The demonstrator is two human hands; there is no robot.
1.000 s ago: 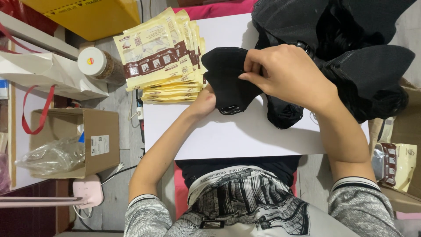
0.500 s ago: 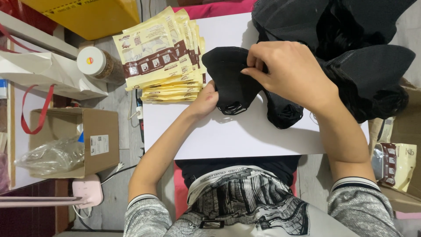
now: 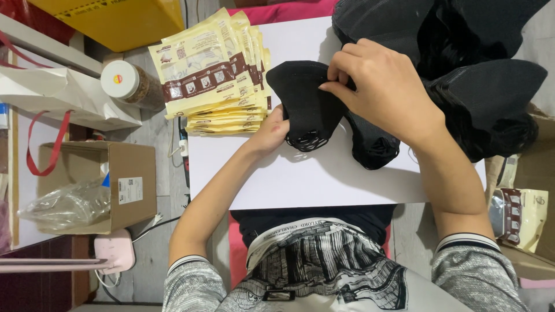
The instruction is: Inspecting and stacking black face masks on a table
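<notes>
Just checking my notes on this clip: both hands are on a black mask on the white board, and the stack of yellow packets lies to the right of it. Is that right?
Not quite. The head view shows the stack of yellow packets lying left of the black mask, not right. The rest holds: the left hand and right hand are both on the mask, on the white board.

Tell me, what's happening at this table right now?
A person is handling a black fabric face mask over a white board. The right hand pinches its upper edge, while the left hand holds its lower side near the ear loops. To the right lies a pile of more black masks. A stack of yellowish flat packets sits at the board's left corner, beside a lidded jar and a cardboard box.
</notes>
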